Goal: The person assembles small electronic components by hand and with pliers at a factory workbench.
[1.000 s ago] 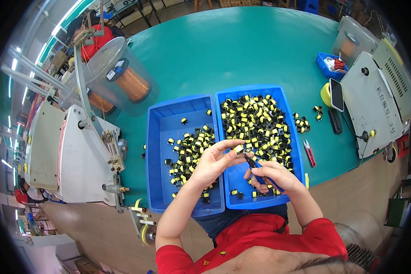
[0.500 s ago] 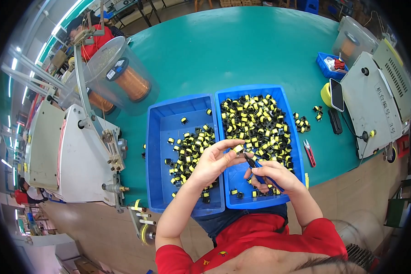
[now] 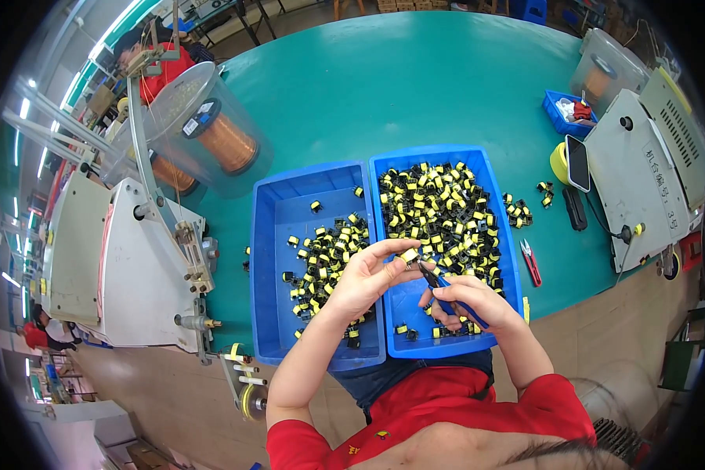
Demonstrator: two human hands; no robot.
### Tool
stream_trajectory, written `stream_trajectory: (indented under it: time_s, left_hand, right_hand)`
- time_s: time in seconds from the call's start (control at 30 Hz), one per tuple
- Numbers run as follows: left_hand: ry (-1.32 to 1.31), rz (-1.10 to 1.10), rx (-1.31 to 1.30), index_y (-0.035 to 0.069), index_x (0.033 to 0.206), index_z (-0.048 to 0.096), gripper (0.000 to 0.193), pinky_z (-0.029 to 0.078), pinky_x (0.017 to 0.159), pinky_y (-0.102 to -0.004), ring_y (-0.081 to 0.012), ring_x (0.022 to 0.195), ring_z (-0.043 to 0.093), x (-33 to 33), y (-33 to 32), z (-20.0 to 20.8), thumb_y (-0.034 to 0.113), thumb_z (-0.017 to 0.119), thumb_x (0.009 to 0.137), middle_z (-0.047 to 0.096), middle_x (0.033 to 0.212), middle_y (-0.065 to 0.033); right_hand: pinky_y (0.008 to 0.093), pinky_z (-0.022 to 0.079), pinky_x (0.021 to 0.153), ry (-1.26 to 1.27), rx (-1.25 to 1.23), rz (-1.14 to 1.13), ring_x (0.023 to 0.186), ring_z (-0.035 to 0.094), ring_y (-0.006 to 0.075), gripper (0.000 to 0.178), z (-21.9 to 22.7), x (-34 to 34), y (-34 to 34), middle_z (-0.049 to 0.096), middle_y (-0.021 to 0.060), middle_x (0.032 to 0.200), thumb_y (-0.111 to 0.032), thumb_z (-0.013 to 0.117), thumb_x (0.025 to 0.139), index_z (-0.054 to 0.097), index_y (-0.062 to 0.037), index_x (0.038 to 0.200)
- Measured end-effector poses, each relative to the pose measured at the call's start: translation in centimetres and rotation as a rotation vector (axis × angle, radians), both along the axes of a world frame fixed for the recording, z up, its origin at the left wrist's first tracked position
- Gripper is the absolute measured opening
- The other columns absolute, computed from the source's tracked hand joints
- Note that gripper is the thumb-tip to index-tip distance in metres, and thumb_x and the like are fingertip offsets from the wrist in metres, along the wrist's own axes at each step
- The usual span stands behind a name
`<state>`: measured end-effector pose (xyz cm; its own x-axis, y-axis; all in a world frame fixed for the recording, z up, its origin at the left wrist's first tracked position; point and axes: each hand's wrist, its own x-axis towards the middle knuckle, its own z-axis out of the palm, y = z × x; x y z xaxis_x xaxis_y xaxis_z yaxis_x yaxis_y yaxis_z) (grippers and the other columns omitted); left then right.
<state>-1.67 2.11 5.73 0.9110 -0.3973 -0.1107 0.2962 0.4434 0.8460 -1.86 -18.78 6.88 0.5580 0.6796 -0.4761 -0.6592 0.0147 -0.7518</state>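
Observation:
Between the fingers of my left hand [image 3: 366, 280] is a small wound coil bobbin [image 3: 409, 255] with yellow tape and a black body. My right hand [image 3: 478, 304] is wrapped round blue-handled pliers [image 3: 435, 279], whose dark jaws are at the bobbin's near right side. Whether the jaws grip a wire or pin is too small to tell. Both hands are above the right blue bin [image 3: 509, 270], which is heaped with similar bobbins at its far end. The left blue bin [image 3: 278, 211] beside it contains a smaller pile, gathered toward its right side.
Right of the bins, several loose bobbins [image 3: 518, 211] and red-handled snips [image 3: 531, 263] lie on the green table [image 3: 415, 78]. A phone [image 3: 577, 163] stands near the right machine [image 3: 634, 172]. Another machine [image 3: 145, 266] and copper wire spools [image 3: 225, 141] flank the left. Another person [image 3: 164, 74] sits at far left.

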Motion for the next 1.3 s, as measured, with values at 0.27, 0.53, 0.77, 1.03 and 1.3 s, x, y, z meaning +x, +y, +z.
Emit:
stream_trajectory:
  time_s: [0.27, 0.53, 0.77, 1.03, 1.3]
  left_hand:
    - [-0.003, 0.004, 0.001, -0.003, 0.123, 0.044, 0.037, 0.047, 0.091, -0.0385, -0.0311, 0.108, 0.056, -0.06, -0.07, -0.14, 0.015, 0.052, 0.091, 0.055, 0.113, -0.0146]
    - [0.012, 0.01, 0.003, -0.003, 0.122, 0.045, 0.038, 0.047, 0.092, -0.0396, -0.0309, 0.107, 0.056, 0.0, -0.05, -0.13, 0.016, 0.053, 0.091, 0.054, 0.113, -0.014]
    - [0.016, 0.004, -0.017, -0.003, 0.122, 0.046, 0.037, 0.046, 0.092, -0.0406, -0.0304, 0.107, 0.056, 0.04, 0.03, -0.44, 0.015, 0.053, 0.091, 0.055, 0.113, -0.0138]
    - [0.032, 0.003, -0.004, -0.003, 0.122, 0.046, 0.037, 0.046, 0.093, -0.041, -0.0304, 0.107, 0.056, 0.06, -0.06, -0.83, 0.015, 0.053, 0.09, 0.056, 0.112, -0.0155]
    - [0.045, 0.025, 0.035, -0.002, 0.119, 0.047, 0.034, 0.045, 0.094, -0.041, -0.03, 0.108, 0.056, 0.08, -0.22, -0.48, 0.015, 0.054, 0.09, 0.057, 0.111, -0.0154]
  right_hand:
    - [0.0238, 0.034, 0.044, 0.008, 0.011, -0.001, 0.047, 0.043, 0.0105, 0.032, -0.07, -0.03, -0.08, 0.052, 0.0064, 0.061, -0.024, 0.049, 0.086, 0.057, 0.0061, 0.094]
    - [0.024, 0.033, 0.044, 0.027, 0.014, -0.013, 0.047, 0.042, 0.0106, 0.031, 0.05, 0.0, -0.01, 0.051, 0.0063, 0.061, -0.023, 0.049, 0.087, 0.057, 0.006, 0.094]
    - [0.0237, 0.033, 0.044, 0.012, 0.007, -0.003, 0.047, 0.041, 0.0102, 0.031, -0.12, 0.01, -0.02, 0.051, 0.0059, 0.06, -0.023, 0.049, 0.087, 0.057, 0.0056, 0.094]
    - [0.0229, 0.031, 0.043, 0.016, -0.012, -0.005, 0.046, 0.039, 0.0085, 0.026, -0.4, -0.11, -0.16, 0.048, 0.0036, 0.06, -0.021, 0.05, 0.088, 0.057, 0.0037, 0.092]
    - [0.0224, 0.031, 0.042, 0.048, -0.011, 0.003, 0.046, 0.037, 0.0078, 0.024, -0.01, -0.05, -0.14, 0.046, 0.0028, 0.059, -0.02, 0.048, 0.089, 0.056, 0.0029, 0.091]
